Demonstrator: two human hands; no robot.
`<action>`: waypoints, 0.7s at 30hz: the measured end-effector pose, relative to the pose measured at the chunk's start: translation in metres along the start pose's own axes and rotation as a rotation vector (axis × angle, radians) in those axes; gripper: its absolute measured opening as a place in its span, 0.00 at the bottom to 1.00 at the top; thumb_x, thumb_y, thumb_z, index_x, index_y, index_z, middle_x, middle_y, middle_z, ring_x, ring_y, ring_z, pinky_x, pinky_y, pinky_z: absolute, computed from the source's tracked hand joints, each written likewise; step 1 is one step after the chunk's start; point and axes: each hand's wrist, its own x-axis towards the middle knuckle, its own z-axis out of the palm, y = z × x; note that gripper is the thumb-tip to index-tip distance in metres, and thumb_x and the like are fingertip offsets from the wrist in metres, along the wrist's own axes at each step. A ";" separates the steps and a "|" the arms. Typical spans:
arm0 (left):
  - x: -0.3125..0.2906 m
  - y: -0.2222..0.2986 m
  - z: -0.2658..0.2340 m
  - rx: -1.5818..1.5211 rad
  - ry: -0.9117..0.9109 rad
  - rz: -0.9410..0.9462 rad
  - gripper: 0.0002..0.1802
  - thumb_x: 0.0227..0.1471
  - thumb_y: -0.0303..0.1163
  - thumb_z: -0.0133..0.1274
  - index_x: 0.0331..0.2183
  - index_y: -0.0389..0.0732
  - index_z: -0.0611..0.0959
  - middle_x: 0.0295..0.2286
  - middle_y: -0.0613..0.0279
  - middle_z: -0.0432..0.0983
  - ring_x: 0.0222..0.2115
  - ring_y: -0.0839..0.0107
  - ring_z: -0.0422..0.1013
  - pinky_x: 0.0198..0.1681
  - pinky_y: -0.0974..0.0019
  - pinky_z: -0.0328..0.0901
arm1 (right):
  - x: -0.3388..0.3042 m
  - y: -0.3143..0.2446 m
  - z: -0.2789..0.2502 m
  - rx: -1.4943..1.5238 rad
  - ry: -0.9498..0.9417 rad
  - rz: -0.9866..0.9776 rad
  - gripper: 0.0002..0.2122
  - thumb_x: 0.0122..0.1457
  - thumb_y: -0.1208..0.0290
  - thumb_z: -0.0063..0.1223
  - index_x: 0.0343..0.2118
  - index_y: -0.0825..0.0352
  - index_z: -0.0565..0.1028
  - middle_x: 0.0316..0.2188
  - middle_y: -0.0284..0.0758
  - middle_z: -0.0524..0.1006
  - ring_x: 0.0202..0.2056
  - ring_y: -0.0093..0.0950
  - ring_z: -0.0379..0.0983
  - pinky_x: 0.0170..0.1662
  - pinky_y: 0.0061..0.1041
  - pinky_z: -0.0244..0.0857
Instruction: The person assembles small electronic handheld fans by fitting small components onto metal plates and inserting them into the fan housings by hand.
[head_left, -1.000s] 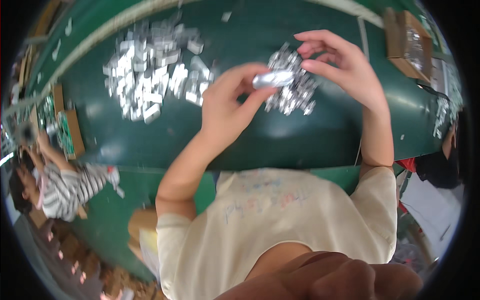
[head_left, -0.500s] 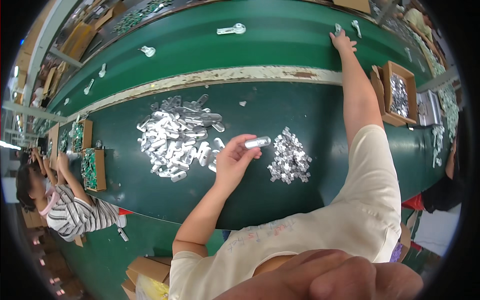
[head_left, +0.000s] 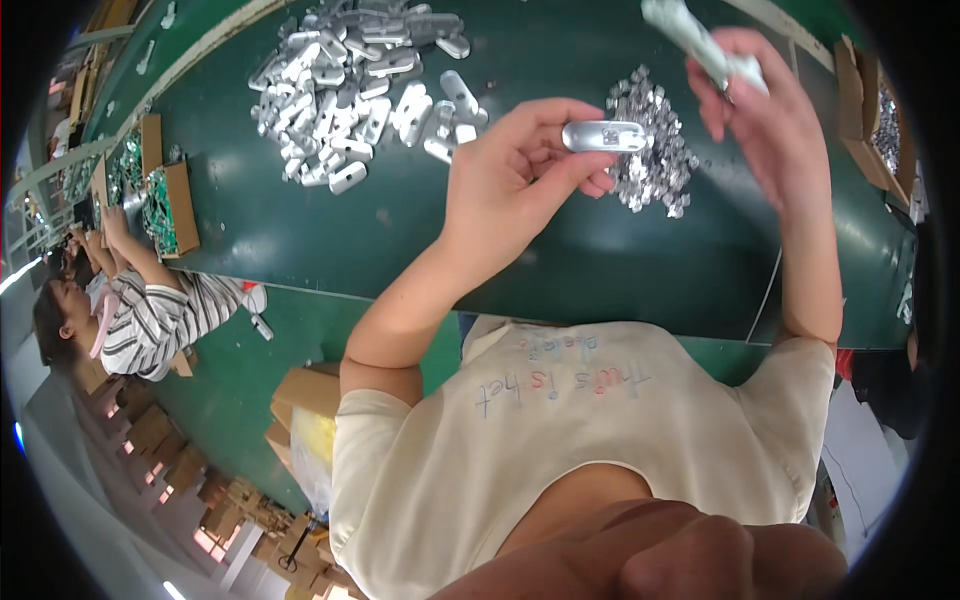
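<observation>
At the left end of the surface (head_left: 400, 245), a co-worker in a striped top (head_left: 155, 325) sits beside an open cardboard box of green parts (head_left: 160, 215). Further right, toward the far edge, lies a loose heap of silver oblong casings (head_left: 330, 75), a few of them strayed onto its right side.

Just right of that heap, the left hand (head_left: 508, 178) pinches one silver casing (head_left: 600, 137) between thumb and fingers, raised above the surface, its broad face up and its right end free. That light grip along the edges seems a good one: it leaves the face uncovered and the piece steady.

Beyond the casing's free end, a pile of small shiny metal pieces (head_left: 655, 155) lies on the surface. To its right, the right hand (head_left: 778, 120) holds a long pale part (head_left: 690, 35), blurred, so its exact finger placing cannot be told. Slowing this hand and carrying the part clear of the pile would probably avoid scattering pieces. A cardboard box (head_left: 858, 105) stands near the right end.
</observation>
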 end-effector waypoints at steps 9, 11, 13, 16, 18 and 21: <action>-0.026 0.005 0.015 0.068 -0.061 0.040 0.16 0.46 0.14 0.50 0.41 0.26 0.72 0.30 0.52 0.75 0.28 0.68 0.75 0.32 0.71 0.72 | -0.061 0.023 0.035 -0.841 0.025 -0.722 0.19 0.39 0.78 0.64 0.37 0.75 0.71 0.34 0.44 0.72 0.35 0.35 0.69 0.34 0.25 0.65; -0.030 -0.002 0.016 0.068 -0.061 0.054 0.16 0.45 0.13 0.50 0.40 0.25 0.71 0.30 0.51 0.75 0.29 0.67 0.75 0.32 0.70 0.72 | -0.064 0.026 0.033 -0.872 -0.008 -0.710 0.20 0.41 0.78 0.62 0.39 0.73 0.69 0.36 0.45 0.71 0.36 0.34 0.68 0.37 0.26 0.64; -0.032 -0.006 0.020 0.062 -0.057 0.071 0.16 0.45 0.13 0.50 0.40 0.25 0.71 0.31 0.50 0.75 0.29 0.67 0.75 0.32 0.70 0.72 | -0.066 0.028 0.030 -0.907 -0.050 -0.699 0.20 0.43 0.78 0.60 0.41 0.72 0.67 0.38 0.45 0.69 0.37 0.33 0.67 0.40 0.26 0.62; -0.034 -0.009 0.023 0.029 -0.060 0.049 0.17 0.44 0.14 0.50 0.40 0.30 0.72 0.31 0.55 0.75 0.30 0.71 0.75 0.36 0.73 0.71 | -0.066 0.031 0.031 -0.908 -0.073 -0.738 0.21 0.43 0.78 0.61 0.41 0.72 0.67 0.38 0.45 0.69 0.36 0.33 0.68 0.39 0.26 0.63; -0.035 -0.010 0.023 0.074 -0.058 0.059 0.17 0.44 0.14 0.51 0.40 0.30 0.72 0.31 0.55 0.75 0.30 0.71 0.75 0.36 0.73 0.71 | -0.067 0.034 0.033 -0.912 -0.065 -0.777 0.21 0.43 0.79 0.61 0.41 0.73 0.68 0.38 0.45 0.69 0.36 0.33 0.68 0.38 0.26 0.64; -0.038 -0.010 0.024 0.047 -0.058 0.030 0.17 0.43 0.14 0.52 0.40 0.30 0.73 0.31 0.55 0.75 0.32 0.72 0.74 0.35 0.73 0.71 | -0.069 0.035 0.033 -0.914 -0.074 -0.753 0.21 0.42 0.79 0.61 0.41 0.73 0.68 0.38 0.45 0.69 0.36 0.33 0.68 0.37 0.25 0.64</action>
